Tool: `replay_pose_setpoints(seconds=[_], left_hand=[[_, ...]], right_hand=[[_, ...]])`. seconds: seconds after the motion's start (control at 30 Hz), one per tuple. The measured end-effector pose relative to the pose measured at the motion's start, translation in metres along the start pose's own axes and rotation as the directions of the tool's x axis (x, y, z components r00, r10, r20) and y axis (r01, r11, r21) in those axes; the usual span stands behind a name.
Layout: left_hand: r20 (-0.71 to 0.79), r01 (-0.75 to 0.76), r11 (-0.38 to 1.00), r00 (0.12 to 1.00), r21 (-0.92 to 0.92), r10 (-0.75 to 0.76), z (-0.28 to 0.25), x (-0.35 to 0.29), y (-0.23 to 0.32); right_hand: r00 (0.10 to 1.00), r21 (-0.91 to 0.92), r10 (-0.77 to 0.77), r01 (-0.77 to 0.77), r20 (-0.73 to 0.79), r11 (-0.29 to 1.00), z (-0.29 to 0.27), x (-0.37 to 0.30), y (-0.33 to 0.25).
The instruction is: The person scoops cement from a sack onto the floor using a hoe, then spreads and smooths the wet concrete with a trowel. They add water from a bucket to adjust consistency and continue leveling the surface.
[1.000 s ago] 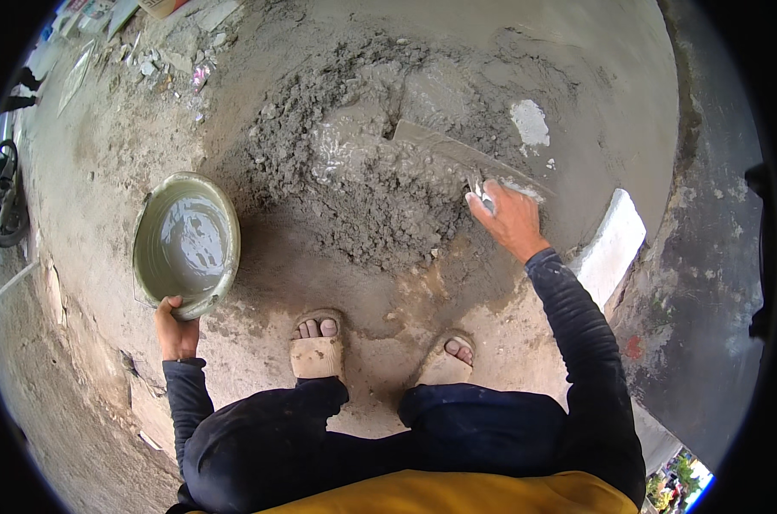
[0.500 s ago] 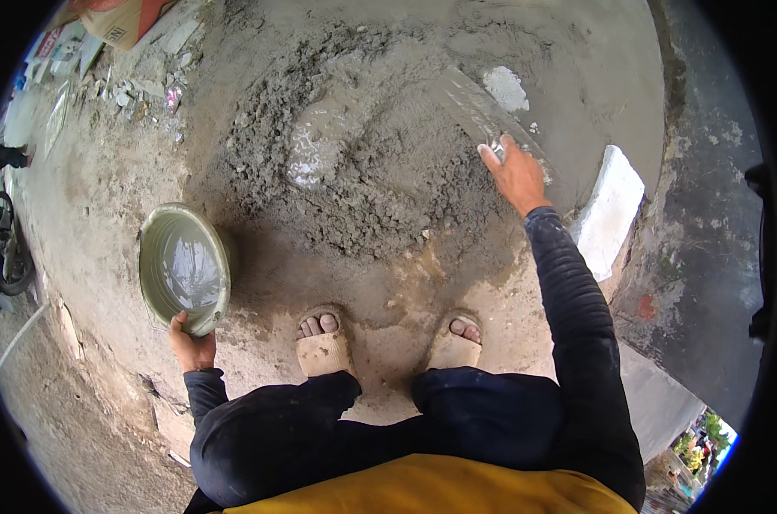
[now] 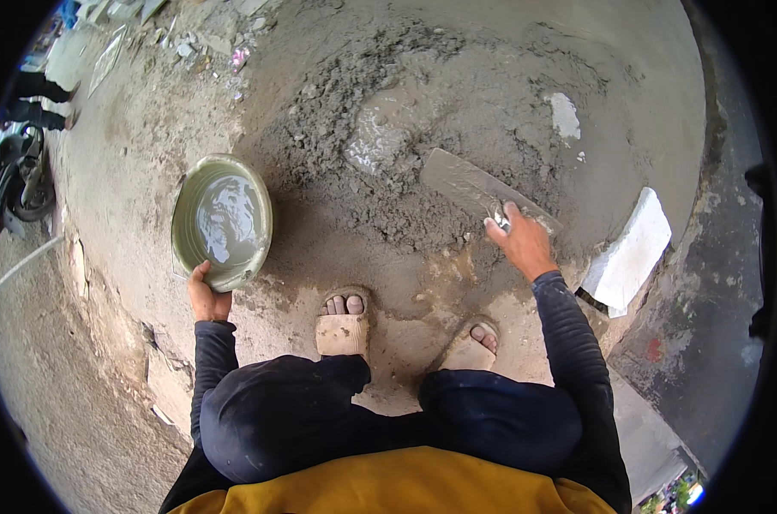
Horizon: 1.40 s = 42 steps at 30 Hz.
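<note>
**A:** Fig. 1, head view. My right hand (image 3: 522, 244) is closed round the handle of the flat trowel (image 3: 472, 187), whose blade lies tilted on the wet mortar heap (image 3: 405, 146), just ahead of my right foot. How do I expect it to handle?

**B:** I judge the blade stiff and thin, light in itself but dragging once loaded with mix; the handle at its near end is the only sound hold, and it looks smeared, so likely slippery.

**A:** And the other side?

**B:** My left hand (image 3: 207, 295) grips the near rim of the green pan (image 3: 221, 218), fingers curled over the edge. It holds water, so I take it as sloshy and best kept level.

**A:** Surroundings?

**B:** A white block (image 3: 628, 253) lies just right of the trowel hand; my sandalled feet (image 3: 344, 324) stand at the heap's near edge; rubble (image 3: 183, 47) lies far left. A puddle (image 3: 375, 137) sits in the heap; nothing blocks the blade
</note>
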<state>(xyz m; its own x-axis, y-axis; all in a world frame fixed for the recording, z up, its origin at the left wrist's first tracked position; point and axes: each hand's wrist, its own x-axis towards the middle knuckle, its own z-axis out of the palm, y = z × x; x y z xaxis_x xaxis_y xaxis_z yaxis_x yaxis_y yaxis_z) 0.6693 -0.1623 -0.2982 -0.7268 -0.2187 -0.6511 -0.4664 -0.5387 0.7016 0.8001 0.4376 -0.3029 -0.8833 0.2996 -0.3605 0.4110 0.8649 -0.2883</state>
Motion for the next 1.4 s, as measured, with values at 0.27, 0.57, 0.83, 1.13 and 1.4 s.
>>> replay_pose_setpoints(seconds=[0.27,0.57,0.83,1.13,1.4], left_hand=[[-0.036,-0.013,1.000,0.999,-0.025,0.013,-0.003,0.006,-0.009],[-0.057,0.061,0.998,0.997,0.029,-0.059,0.004,-0.004,0.000],[-0.032,0.025,1.000,0.999,-0.001,-0.025,-0.007,0.007,-0.007],[-0.041,0.020,1.000,0.999,-0.003,-0.020,-0.002,0.008,-0.005],[-0.019,0.025,1.000,1.000,0.014,-0.024,-0.008,0.012,-0.003]], right_hand=[[0.952,-0.023,0.015,-0.008,0.306,1.000,-0.038,-0.116,0.019],[0.979,0.398,0.025,-0.106,0.204,0.911,0.069,0.018,-0.086],[0.880,0.834,0.095,-0.472,0.465,0.285,-0.009,0.015,-0.055],[0.931,-0.066,-0.013,0.040,0.365,0.997,-0.026,-0.090,0.033],[0.984,0.377,0.003,0.066,-0.180,0.924,0.034,0.047,-0.033]])
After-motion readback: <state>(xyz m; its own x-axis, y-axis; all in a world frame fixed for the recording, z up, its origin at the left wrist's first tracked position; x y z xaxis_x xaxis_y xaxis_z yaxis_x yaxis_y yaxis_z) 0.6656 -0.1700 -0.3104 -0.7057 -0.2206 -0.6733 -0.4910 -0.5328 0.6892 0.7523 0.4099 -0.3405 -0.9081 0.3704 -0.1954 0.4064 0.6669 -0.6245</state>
